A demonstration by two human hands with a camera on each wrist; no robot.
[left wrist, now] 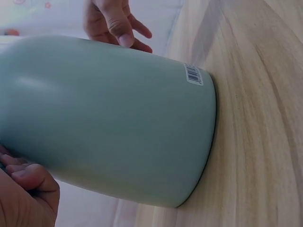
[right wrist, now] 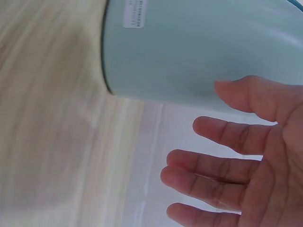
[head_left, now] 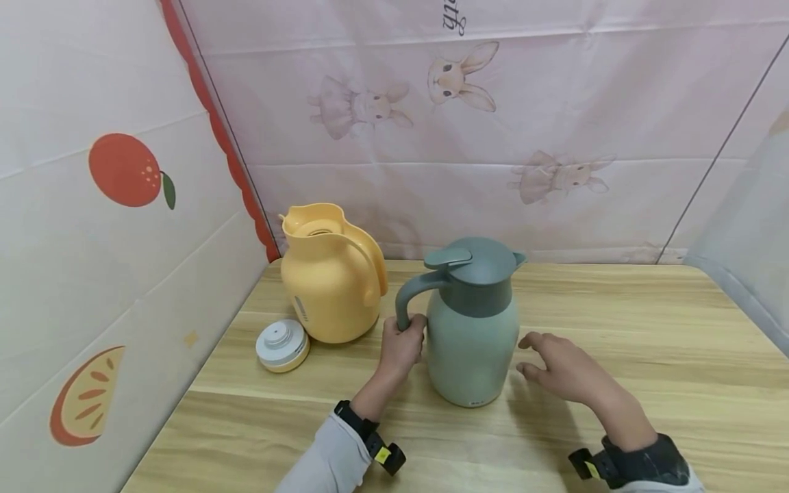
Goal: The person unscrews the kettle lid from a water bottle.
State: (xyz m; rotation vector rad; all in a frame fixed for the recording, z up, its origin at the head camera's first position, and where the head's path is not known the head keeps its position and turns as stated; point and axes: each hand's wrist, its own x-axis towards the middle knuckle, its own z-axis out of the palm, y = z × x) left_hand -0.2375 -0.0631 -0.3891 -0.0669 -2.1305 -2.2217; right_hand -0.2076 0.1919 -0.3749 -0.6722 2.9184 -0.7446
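A green thermos jug (head_left: pixel 474 342) with a darker lid and handle stands upright on the table. My left hand (head_left: pixel 402 346) grips the lower end of its handle (head_left: pixel 414 291); in the left wrist view the curled fingers (left wrist: pixel 35 177) lie close against the jug's body. To the right of the jug my right hand (head_left: pixel 564 370) hovers, a small gap between them in the head view. Its fingers (right wrist: pixel 222 135) are spread and loosely bent, holding nothing. A barcode sticker (left wrist: pixel 193 74) is near the jug's base.
Behind and left on the wooden table (head_left: pixel 647 329) stands a yellow jug (head_left: pixel 333 294), its top uncovered. In front of it lies a round white and yellow stopper (head_left: pixel 282 345). Printed sheets (head_left: pixel 382 185) rise at the back and sides.
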